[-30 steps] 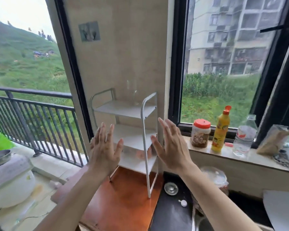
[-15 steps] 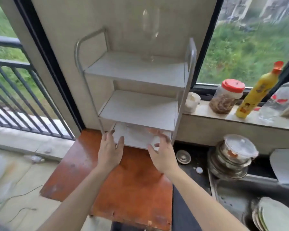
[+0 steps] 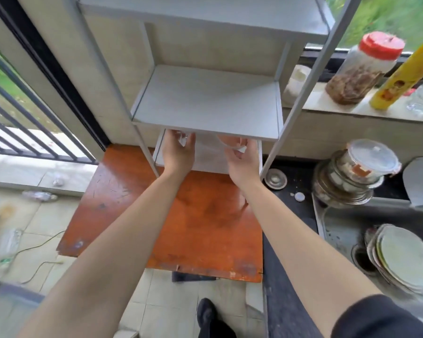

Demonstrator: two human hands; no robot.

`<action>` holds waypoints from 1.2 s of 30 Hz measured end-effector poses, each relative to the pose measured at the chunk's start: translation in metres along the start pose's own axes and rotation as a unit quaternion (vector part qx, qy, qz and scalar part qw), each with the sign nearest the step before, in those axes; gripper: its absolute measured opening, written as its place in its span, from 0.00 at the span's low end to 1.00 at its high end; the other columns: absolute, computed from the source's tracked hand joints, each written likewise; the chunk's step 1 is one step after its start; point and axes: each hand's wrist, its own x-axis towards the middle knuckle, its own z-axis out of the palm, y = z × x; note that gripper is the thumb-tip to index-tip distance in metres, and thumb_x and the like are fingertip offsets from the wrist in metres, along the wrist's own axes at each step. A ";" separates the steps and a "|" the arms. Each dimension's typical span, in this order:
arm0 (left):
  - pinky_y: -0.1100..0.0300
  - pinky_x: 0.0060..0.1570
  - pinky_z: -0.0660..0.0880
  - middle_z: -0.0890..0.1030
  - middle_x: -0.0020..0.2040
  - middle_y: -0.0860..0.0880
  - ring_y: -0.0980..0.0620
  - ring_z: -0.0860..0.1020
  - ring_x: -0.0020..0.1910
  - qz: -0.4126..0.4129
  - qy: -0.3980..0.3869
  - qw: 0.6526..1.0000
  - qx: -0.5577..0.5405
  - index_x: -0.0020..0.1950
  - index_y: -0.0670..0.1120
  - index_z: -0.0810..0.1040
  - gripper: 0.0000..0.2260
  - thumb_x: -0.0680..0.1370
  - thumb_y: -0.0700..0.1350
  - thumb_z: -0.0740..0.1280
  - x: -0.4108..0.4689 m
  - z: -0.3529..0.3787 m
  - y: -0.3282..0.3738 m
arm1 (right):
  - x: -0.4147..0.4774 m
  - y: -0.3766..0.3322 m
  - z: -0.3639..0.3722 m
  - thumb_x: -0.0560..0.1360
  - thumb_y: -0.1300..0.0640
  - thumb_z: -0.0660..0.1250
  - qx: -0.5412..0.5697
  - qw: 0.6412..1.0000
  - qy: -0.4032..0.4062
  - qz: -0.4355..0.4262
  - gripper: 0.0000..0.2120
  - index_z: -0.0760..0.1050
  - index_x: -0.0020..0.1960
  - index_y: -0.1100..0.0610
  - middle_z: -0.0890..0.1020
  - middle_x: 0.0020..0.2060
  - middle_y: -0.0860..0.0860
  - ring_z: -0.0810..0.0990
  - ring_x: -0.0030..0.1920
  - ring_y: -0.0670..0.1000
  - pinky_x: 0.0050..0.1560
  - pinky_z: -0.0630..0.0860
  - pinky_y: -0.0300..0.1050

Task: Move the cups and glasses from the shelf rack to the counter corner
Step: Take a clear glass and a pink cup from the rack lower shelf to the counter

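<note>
Kitchen corner by a window, seen from above. A white rack (image 3: 205,103) stands at the back of an orange worktop (image 3: 193,228), and a sink holding plates (image 3: 401,254) lies to the right. Both bare arms reach into the rack's bottom shelf (image 3: 205,161).

The left hand (image 3: 178,154) is cupped about a clear glass (image 3: 182,140), with fingers (image 3: 171,137) on one side and thumb on the other. The right hand (image 3: 243,159) is cupped at an orange cup (image 3: 228,142) just beside the glass. The middle shelf hides the fingertips (so I cannot tell whether either hand has closed its hold or merely touches).

Glass and cup both appear to rest on the bottom shelf, not lifted. The middle shelf shows nothing on it, and the top shelf is cut off by the frame. No cup or glass shows on the worktop. The task looks to be at its start: the first grasp is under way, and every carry to the corner is left to do.
</note>
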 end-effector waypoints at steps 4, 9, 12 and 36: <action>0.63 0.38 0.68 0.73 0.39 0.56 0.60 0.73 0.38 0.010 -0.020 1.000 -0.022 0.51 0.49 0.71 0.06 0.81 0.50 0.63 -0.007 0.001 -0.004 | 0.007 -0.001 -0.001 0.78 0.60 0.67 -0.012 0.999 0.012 0.028 0.05 0.71 0.51 0.58 0.75 0.47 0.53 0.77 0.47 0.51 0.45 0.73 0.43; 0.46 0.43 0.78 0.73 0.36 0.52 0.57 0.73 0.36 -0.009 -0.034 0.992 -0.125 0.45 0.48 0.74 0.12 0.81 0.55 0.61 -0.042 0.000 -0.011 | -0.007 0.003 -0.003 0.80 0.49 0.65 -0.015 0.999 -0.015 0.044 0.08 0.75 0.54 0.53 0.79 0.44 0.50 0.77 0.43 0.51 0.44 0.74 0.47; 0.53 0.48 0.78 0.79 0.42 0.55 0.58 0.77 0.42 -0.044 -0.024 0.985 -0.163 0.46 0.52 0.77 0.16 0.80 0.62 0.59 -0.059 -0.005 -0.009 | -0.017 0.005 -0.006 0.83 0.46 0.60 -0.025 0.997 -0.021 0.067 0.10 0.75 0.52 0.51 0.79 0.41 0.50 0.76 0.41 0.51 0.42 0.72 0.47; 0.54 0.39 0.68 0.69 0.32 0.54 0.58 0.68 0.33 -0.018 -0.001 0.986 -0.166 0.38 0.46 0.67 0.20 0.83 0.57 0.54 -0.195 -0.013 -0.007 | -0.159 0.016 -0.091 0.85 0.47 0.53 -0.005 0.998 -0.056 -0.005 0.15 0.73 0.47 0.53 0.79 0.41 0.48 0.76 0.41 0.40 0.45 0.75 0.36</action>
